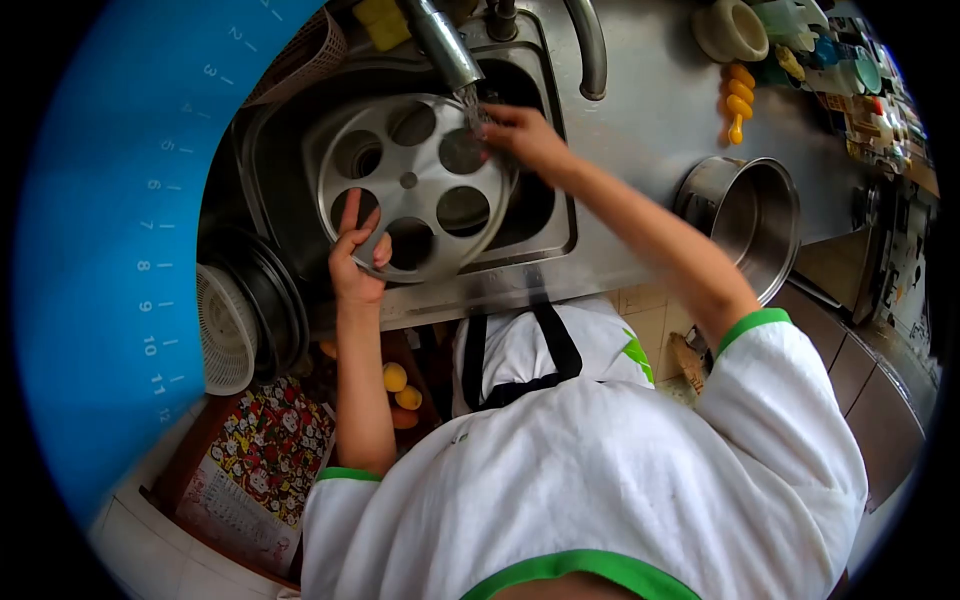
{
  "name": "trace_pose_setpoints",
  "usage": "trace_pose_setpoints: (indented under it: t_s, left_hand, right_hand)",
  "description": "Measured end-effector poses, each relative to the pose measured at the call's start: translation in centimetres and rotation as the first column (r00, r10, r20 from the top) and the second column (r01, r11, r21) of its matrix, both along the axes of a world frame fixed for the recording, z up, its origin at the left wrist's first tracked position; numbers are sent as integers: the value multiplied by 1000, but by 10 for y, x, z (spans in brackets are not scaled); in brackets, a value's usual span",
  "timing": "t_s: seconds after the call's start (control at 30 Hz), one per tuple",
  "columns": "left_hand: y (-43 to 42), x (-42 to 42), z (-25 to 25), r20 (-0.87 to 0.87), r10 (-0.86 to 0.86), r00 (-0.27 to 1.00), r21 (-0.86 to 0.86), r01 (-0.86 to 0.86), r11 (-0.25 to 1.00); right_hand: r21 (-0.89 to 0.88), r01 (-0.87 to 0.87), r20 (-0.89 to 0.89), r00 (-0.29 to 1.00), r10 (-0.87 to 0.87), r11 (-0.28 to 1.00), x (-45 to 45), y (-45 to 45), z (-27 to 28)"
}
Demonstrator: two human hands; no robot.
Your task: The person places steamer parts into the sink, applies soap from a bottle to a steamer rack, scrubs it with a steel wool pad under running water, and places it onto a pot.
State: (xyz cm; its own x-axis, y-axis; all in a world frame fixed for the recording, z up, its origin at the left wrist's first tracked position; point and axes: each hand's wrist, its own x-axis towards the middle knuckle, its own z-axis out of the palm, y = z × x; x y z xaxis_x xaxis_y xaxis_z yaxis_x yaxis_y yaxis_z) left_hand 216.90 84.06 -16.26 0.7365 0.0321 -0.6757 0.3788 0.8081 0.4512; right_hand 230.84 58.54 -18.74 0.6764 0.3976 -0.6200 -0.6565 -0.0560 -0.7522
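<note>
A round metal steamer rack with several large holes is tilted over the sink. My left hand grips its lower left edge, with fingers reaching over the holes. At the rack's upper right edge is my right hand, slightly blurred, its fingers closed together under the tap. Whether those fingers hold a small scrubber or only press the rim, I cannot make out. Water runs from the metal faucet onto the rack beside the right fingers.
A steel pot stands on the counter at right. A stone mortar and an orange twisted object lie behind it. Dark pans and a white colander are at left, near yellow-orange fruit. A yellow sponge sits behind the sink.
</note>
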Motion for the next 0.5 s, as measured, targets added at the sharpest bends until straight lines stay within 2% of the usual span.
trace_pose_setpoints:
  t_s: [0.03, 0.07, 0.1, 0.13, 0.2, 0.23, 0.3, 0.33, 0.4, 0.43, 0.47, 0.5]
  left_hand:
    - [-6, -1, -1, -1, -1, 1000, 4, 1, 1000]
    - [-15, -3, -5, 7, 82, 997, 43, -82, 996]
    - [-21, -6, -9, 18, 165, 986, 80, -166, 983]
    - [-26, -9, -10, 43, 148, 988, 32, -150, 988]
    - [-31, -12, 1, -3, 102, 995, 35, -102, 994]
    - [-28, -15, 2, -12, 101, 995, 42, -101, 994]
    - [-23, -18, 2, -55, 3, 998, -18, -4, 1000]
    - [-23, -17, 1, -60, -1, 998, -15, 0, 1000]
    - [-26, -7, -5, 0, 191, 982, 5, -191, 982]
    - [-31, -3, -7, 49, 264, 963, -7, -264, 964]
    - [-35, -2, -8, 50, 264, 963, -10, -263, 965]
    - [-37, -2, -12, 41, 287, 957, -5, -287, 958]
  right_hand:
    - [69, 161, -67, 985, -157, 985, -27, 8, -7]
    - [125, 323, -143, 942, -305, 938, -56, 19, -20]
    - [-57, 339, 126, 936, -330, 939, -82, 31, -46]
    - [-169, 334, 147, 939, -312, 927, -94, 35, -51]
    - [-114, 345, -34, 936, -351, 932, -71, 31, -48]
    - [-230, 260, 340, 924, -173, 938, -52, 25, -75]
    - [-212, -1, 203, 978, 45, 977, 3, 20, -59]
    - [-188, -23, 156, 986, 53, 982, 17, 23, -44]
    - [-15, 142, 129, 982, -138, 990, 8, 32, -44]
    - [43, 212, 175, 961, -216, 976, -10, 36, -56]
    - [0, 242, -57, 969, -242, 970, -32, 38, -31]
    - [-75, 329, 34, 944, -327, 941, -54, 46, -28]
